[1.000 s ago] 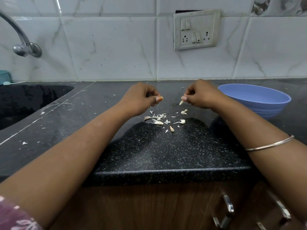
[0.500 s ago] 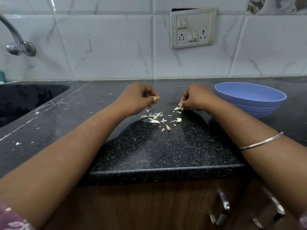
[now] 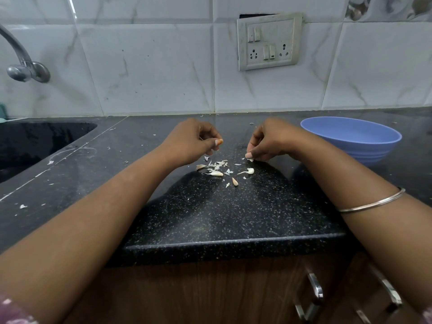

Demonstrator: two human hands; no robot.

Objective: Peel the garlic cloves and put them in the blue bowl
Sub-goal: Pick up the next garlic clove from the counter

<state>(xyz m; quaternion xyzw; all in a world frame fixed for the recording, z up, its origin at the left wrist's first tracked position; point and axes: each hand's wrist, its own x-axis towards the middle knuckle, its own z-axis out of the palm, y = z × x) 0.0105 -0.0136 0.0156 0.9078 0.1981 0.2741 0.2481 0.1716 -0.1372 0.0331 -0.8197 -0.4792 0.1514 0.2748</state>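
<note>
Right hand (image 3: 268, 142): lowered since a second ago onto a garlic piece (image 3: 250, 160) at its fingertips, pinching; left hand (image 3: 194, 142) curled, contents indiscernible; blue bowl (image 3: 350, 136) beyond awaits next clove.

A black speckled counter (image 3: 210, 213) carries everything. Garlic cloves (image 3: 216, 173) and bits of peel (image 3: 219, 163) lie on it just below and between the two hands' pinched fingertips; a blue bowl (image 3: 350, 139) stands right of them.

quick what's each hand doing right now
Left hand: fingers curled, held above the garlic skins; anything in its grip is hidden.
Right hand: fingertips down on the counter, pinching a small white piece.
</note>
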